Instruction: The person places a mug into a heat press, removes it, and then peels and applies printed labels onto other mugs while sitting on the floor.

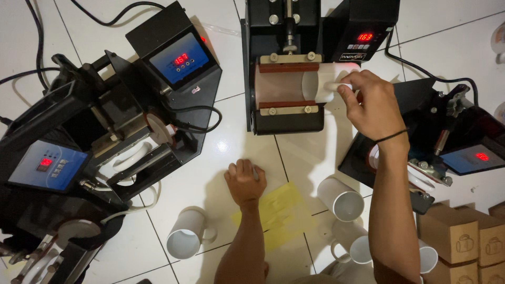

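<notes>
My right hand [371,102] grips the handle of a white mug [327,84] that lies sideways in the brown heating band of a black mug press [286,68] at the top centre. The mug's open end sticks out to the right of the band. My left hand [245,182] rests as a closed fist on the white tiled floor [231,142], knuckles down, with nothing visible in it. Just right of that fist lie yellow paper strips [281,210].
Another mug press [158,89] with a blue panel stands at the left, one more [447,142] at the right, a fourth [47,173] at far left. Loose white mugs [187,234] [342,199] [357,247] lie on the floor. Brown cartons [463,231] stack at bottom right. Black cables cross the top.
</notes>
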